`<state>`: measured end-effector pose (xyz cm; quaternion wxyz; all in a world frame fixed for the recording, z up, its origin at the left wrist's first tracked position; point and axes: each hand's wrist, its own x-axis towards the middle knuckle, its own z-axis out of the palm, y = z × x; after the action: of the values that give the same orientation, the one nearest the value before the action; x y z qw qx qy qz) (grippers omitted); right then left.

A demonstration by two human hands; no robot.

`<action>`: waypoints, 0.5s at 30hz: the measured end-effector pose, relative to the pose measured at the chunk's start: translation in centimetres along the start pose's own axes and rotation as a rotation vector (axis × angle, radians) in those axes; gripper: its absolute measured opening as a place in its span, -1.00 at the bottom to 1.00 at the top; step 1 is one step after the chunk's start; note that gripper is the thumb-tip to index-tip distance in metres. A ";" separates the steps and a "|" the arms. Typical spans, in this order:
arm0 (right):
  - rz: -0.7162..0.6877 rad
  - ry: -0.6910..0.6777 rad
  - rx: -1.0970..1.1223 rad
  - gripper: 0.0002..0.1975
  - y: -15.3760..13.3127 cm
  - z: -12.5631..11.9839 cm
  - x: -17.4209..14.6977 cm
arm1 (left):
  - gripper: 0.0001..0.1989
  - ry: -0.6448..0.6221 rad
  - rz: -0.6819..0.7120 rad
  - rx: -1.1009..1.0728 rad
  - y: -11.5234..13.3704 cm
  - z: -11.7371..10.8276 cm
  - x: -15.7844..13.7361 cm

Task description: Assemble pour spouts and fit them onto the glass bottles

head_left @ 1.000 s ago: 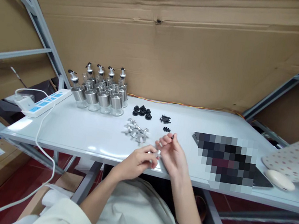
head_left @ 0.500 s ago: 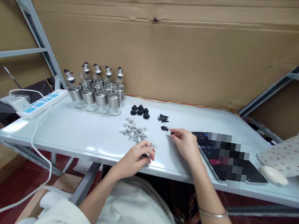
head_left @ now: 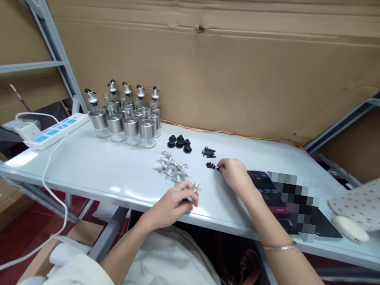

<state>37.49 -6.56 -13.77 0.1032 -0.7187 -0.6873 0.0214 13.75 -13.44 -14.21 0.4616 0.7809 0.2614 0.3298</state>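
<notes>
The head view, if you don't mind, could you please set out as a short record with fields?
Left hand: the hand holds a silver part near the table's front edge
Right hand: the hand has its fingertips at a small black piece; grip unclear
Loose parts: silver pile, round black parts, slim black parts, tiny black pieces
Bottles: glass bottles stand back left; five pourers visible
Right side: dark-screened device, partly pixelated
Left side: power strip

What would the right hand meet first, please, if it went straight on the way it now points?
The right hand would probably first meet the small black pieces just ahead of its fingers, though the exact gap is hard to judge.
</notes>
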 end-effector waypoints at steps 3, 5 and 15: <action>-0.018 -0.028 -0.016 -0.69 0.2 0.2 0.7 | -0.84 0.002 -0.004 -0.001 0.1 0.0 0.0; -0.028 -0.054 -0.022 -0.68 0.3 0.2 1.1 | -0.84 -0.001 -0.005 0.003 0.1 0.0 0.0; -0.184 -0.185 0.058 -0.71 -1.0 -1.7 2.6 | -0.84 0.006 0.006 0.027 -0.1 0.1 -0.1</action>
<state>36.97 -4.18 -11.66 0.0617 -0.6444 -0.7559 0.0980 13.74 -13.47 -14.34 0.4492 0.7868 0.2650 0.3302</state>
